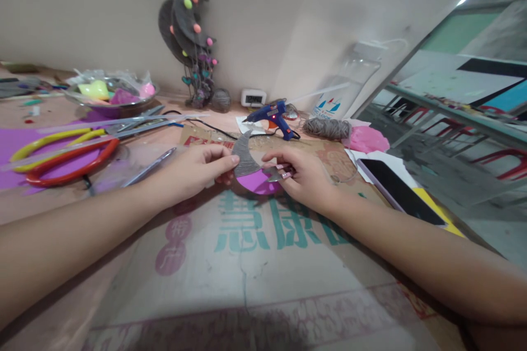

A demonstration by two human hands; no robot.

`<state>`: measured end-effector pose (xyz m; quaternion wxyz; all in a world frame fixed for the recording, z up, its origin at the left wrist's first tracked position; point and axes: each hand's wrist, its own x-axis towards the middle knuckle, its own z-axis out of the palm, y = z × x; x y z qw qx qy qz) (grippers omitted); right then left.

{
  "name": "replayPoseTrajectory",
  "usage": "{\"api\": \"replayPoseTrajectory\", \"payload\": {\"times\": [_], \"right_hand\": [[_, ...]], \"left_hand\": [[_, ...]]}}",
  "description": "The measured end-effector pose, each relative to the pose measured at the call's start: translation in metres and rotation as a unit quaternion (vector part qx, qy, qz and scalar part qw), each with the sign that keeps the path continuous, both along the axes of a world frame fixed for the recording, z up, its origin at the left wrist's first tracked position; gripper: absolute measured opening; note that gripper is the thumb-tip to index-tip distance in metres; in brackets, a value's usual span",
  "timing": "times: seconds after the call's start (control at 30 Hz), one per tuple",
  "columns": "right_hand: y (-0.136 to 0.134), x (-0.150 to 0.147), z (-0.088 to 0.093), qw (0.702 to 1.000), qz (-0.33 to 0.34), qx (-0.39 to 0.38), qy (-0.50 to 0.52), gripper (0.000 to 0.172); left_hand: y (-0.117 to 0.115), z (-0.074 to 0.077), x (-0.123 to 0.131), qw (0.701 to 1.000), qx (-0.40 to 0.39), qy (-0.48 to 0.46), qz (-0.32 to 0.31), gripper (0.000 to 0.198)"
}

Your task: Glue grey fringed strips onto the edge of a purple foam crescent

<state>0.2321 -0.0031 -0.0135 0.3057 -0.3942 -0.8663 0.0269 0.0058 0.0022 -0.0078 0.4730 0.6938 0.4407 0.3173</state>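
My left hand (201,170) pinches a crescent (244,158) at its left edge, thumb on top. Grey yarn covers the upper part of this crescent, while a smooth purple curved part (257,182) shows along its lower right. In my right hand (308,178) is a small pair of scissors (279,175) with pinkish handles, its metal tip over the purple part. My right index finger reaches close to the end of the yarn covering. Part of the scissors is hidden by my fingers.
Behind my hands lie a blue glue gun (272,117), a small digital clock (253,98) and grey yarn (327,128). Large red-and-yellow-handled scissors (74,162) and a metal bowl (72,93) are at left. A phone (399,192) lies right. Printed cardboard (197,290) covers the table.
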Motion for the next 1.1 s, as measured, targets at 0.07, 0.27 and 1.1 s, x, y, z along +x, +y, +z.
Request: {"api": "replayPoseTrajectory", "payload": {"times": [0.07, 0.27, 1.1], "right_hand": [[-0.0027, 0.0008, 0.0016, 0.999, 0.011, 0.040, -0.002, 0.027], [-0.0077, -0.0025, 0.0061, 0.989, 0.061, 0.112, -0.073, 0.023], [-0.0058, -0.0080, 0.0087, 0.968, 0.030, 0.163, -0.186, 0.021]], "left_hand": [[0.0004, -0.0003, 0.0000, 1.000, 0.006, 0.005, 0.007, 0.028], [0.0021, -0.0020, -0.0008, 1.000, 0.001, -0.003, 0.002, 0.029], [0.0038, -0.0032, -0.0032, 1.000, -0.015, -0.010, -0.020, 0.031]]}}
